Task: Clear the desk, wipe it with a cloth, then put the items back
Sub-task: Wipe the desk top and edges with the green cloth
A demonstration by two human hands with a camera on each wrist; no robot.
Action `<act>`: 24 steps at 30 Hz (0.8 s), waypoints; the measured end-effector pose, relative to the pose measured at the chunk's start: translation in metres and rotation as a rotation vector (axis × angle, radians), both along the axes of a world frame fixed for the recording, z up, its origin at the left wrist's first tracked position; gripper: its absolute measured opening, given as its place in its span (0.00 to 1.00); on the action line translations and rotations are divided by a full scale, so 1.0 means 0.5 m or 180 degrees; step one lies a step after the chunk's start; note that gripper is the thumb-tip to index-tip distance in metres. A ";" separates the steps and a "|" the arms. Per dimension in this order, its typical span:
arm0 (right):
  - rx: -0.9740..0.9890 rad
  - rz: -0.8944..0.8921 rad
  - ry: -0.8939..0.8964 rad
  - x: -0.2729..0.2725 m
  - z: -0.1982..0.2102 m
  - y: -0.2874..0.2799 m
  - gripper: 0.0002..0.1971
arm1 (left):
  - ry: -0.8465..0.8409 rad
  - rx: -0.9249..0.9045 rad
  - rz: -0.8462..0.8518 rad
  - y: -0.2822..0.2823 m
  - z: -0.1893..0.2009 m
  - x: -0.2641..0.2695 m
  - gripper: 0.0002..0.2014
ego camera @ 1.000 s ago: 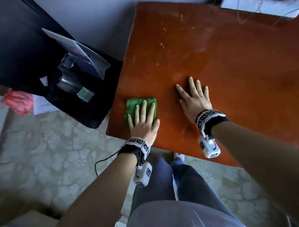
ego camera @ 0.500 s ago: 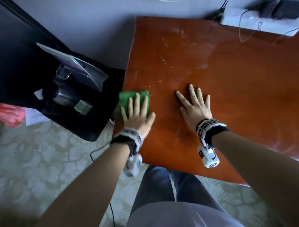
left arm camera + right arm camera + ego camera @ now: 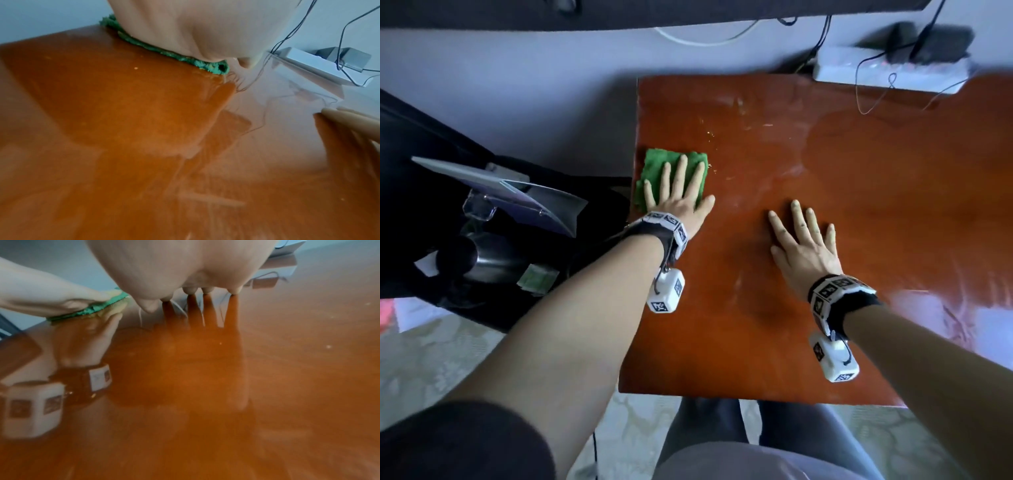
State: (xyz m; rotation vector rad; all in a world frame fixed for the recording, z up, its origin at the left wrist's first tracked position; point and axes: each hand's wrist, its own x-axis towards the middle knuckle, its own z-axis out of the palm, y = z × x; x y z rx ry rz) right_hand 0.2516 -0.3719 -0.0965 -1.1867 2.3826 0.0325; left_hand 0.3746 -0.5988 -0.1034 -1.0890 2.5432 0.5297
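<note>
Your left hand (image 3: 681,192) lies flat on the green cloth (image 3: 657,168), fingers (image 3: 682,168) straight and spread, pressing it down, not gripping. The cloth sits at the left edge of the tabletop (image 3: 859,192), about halfway back, its left side at or just over that edge. Your right hand (image 3: 803,241) is flat on the bare wood to the right of the cloth, fingers spread, holding nothing. Judging by the fuzzy, folded look, the cloth is soft, light and limp, so it probably bunches or slides under the palm on this glossy surface; keep a flat palm over its middle, or pinch a folded edge if you lift it. Pale specks and smears (image 3: 739,113) lie beyond the cloth toward the back, so wiping looks unfinished. A white power strip (image 3: 887,73) with plugs and thin cables (image 3: 866,96) sits at the back right corner, well apart from the cloth; the loose cables could snag a wipe there. A dark chair (image 3: 431,192) just left of the tabletop holds a metal cup (image 3: 479,263) and a clear stand (image 3: 493,192), likely the cleared items.
</note>
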 end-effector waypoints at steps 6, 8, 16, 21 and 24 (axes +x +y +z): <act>0.0052 -0.0013 0.0022 -0.056 0.003 -0.008 0.31 | -0.0084 -0.0113 -0.0301 0.079 0.004 0.037 0.36; 0.0017 0.0001 0.0003 -0.069 0.006 -0.017 0.31 | -0.0149 -0.0113 -0.0653 0.151 0.012 0.078 0.38; -0.0110 0.0011 -0.0031 -0.148 0.002 -0.052 0.31 | -0.0215 -0.0063 -0.1280 0.189 0.012 0.017 0.38; -0.0244 0.0113 -0.0043 -0.181 -0.001 -0.044 0.32 | 0.0006 -0.0112 -0.0652 0.062 0.002 -0.235 0.36; -0.0250 -0.0105 -0.0075 -0.201 -0.003 -0.025 0.32 | -0.0016 -0.0156 -0.0504 0.038 -0.001 -0.298 0.37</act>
